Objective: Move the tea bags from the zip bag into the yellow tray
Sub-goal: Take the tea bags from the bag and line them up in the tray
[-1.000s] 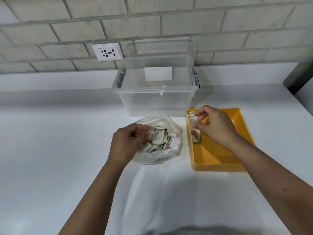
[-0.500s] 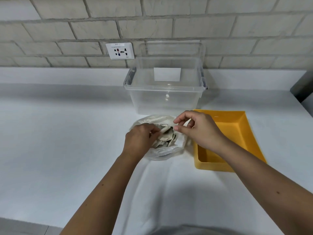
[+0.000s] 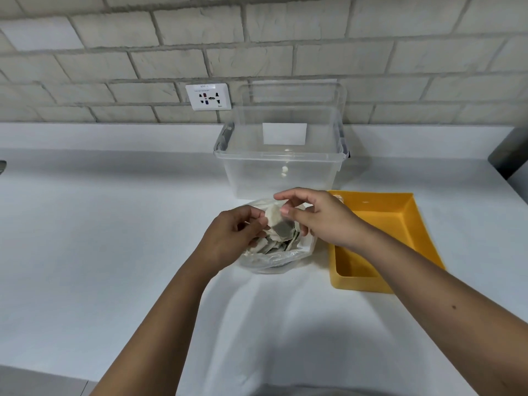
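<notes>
— Tea bag (image 3: 278, 225), item lifted: where is it sitting?
— You are pinching its top between your right hand's (image 3: 323, 218) thumb and forefinger, just above the zip bag (image 3: 274, 260). It is hanging near upright, dark end pointing down.
— Left hand?
— Your left hand (image 3: 234, 238) is curling its fingers on the zip bag's rim, touching the tea bag's left edge.
— Counts?
— One lifted; a heap (image 3: 274, 245) lying inside, too blurred to count; one yellow tray (image 3: 357, 282) sitting just right; one clear bin (image 3: 280, 178) behind.
</notes>
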`<state>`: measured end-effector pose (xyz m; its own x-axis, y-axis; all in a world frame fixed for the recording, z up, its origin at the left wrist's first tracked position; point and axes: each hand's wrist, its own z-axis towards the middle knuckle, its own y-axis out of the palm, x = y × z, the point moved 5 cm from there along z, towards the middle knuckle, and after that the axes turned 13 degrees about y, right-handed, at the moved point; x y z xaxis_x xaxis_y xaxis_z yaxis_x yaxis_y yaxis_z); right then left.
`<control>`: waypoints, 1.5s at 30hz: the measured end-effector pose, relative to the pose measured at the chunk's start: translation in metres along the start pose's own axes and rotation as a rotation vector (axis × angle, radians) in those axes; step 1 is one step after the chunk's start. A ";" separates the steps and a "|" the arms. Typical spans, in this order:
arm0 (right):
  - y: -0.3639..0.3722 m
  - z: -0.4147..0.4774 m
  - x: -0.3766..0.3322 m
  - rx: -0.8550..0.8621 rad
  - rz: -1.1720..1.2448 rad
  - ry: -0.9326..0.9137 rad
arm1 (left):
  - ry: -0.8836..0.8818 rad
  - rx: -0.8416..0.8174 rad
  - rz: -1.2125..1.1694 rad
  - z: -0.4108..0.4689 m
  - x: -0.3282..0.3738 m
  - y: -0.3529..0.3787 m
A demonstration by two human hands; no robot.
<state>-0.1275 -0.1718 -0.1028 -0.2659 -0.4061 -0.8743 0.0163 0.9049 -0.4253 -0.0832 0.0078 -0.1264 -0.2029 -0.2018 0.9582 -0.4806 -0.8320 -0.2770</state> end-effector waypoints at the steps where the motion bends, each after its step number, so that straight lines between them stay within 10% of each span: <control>1: 0.002 0.000 -0.002 -0.008 -0.016 -0.017 | 0.009 -0.013 0.022 0.000 0.001 -0.001; 33: 0.007 0.003 0.006 0.045 0.293 0.088 | -0.137 0.173 -0.523 -0.004 -0.010 0.014; 40: -0.025 0.011 -0.024 0.218 -0.477 -0.199 | -0.099 0.155 -0.233 -0.008 -0.017 0.007; 45: -0.025 0.014 -0.029 0.153 -0.551 -0.206 | -0.016 0.146 -0.073 -0.004 -0.013 -0.001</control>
<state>-0.1066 -0.1841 -0.0701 -0.0824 -0.8397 -0.5368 0.0715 0.5322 -0.8436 -0.0836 0.0130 -0.1385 -0.1581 -0.1450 0.9767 -0.3640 -0.9109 -0.1942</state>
